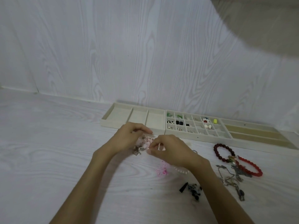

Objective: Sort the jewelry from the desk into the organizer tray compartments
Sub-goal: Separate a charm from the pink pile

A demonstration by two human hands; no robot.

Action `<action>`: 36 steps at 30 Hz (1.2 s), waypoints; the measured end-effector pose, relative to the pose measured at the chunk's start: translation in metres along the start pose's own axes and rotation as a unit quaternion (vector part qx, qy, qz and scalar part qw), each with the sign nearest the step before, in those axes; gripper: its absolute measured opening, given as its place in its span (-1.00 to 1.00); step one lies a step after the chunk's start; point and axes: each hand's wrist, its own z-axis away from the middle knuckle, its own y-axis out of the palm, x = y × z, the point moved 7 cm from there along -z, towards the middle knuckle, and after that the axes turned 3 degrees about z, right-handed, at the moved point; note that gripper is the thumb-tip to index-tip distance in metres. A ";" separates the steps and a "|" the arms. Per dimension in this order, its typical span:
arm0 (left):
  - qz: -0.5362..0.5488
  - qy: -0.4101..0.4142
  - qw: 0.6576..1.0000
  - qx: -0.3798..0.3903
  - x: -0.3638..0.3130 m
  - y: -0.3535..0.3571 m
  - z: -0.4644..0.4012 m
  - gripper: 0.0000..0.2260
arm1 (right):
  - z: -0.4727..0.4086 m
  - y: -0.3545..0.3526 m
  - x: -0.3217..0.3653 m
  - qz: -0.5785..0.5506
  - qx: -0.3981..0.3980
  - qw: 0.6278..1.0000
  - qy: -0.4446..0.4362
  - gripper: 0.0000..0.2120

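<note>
My left hand (129, 138) and my right hand (171, 151) meet over the desk, both pinching a pink bracelet with silver charms (142, 145) just in front of the three-slot beige tray (119, 122). A many-celled tray (199, 136) to the right holds earrings, a white flower piece and a yellow bead. Loose on the desk lie a dark red bead bracelet (217, 151), a bright red bead bracelet (254, 167), tangled metal necklaces (231, 178), a black bead piece (192, 189), a pink flower piece (161, 170) and pearls (181, 170) partly under my right wrist.
A third tray (258, 135) with long tan slots stands at the far right against the white wood-grain wall. The desk surface is white wood grain. A blurred pale shape (258, 21) fills the upper right corner.
</note>
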 end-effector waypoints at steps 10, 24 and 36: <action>0.019 -0.020 0.992 0.125 -0.024 0.022 0.003 -0.68 | 0.015 -0.038 -0.016 -0.271 0.035 0.962 0.020 -0.77; 0.053 0.021 0.994 0.093 -0.098 0.090 -0.053 -0.82 | 0.056 -0.115 -0.086 -0.232 -0.110 0.957 0.132 -0.72; 0.056 0.027 0.998 -0.021 -0.114 0.151 -0.138 -0.82 | 0.047 -0.163 -0.184 -0.245 -0.253 0.917 0.185 -0.87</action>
